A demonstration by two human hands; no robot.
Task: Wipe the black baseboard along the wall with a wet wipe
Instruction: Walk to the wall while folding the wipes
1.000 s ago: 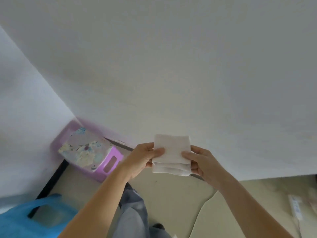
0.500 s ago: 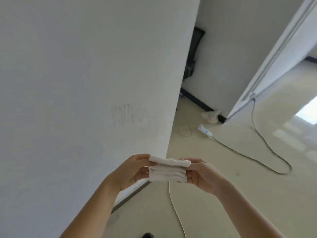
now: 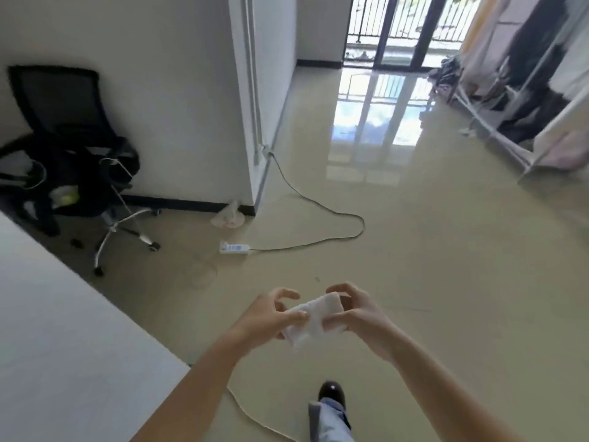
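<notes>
A folded white wet wipe is held in front of me at chest height, above the beige floor. My left hand pinches its left end and my right hand grips its right end, fingers curled over it. A black baseboard runs along the foot of the far white wall, well away from both hands. The baseboard of the near white wall at my left is hidden below the frame.
A black office chair loaded with bags stands at the left. A white power strip and its dark cable lie on the floor ahead. A crumpled plastic bag lies by the wall corner. A clothes rack stands at right. My shoe is below.
The view has swung right, from the wall corner with the purple stool to the open room. Both hands kept hold of the wipe, which is now tilted and more bunched.
</notes>
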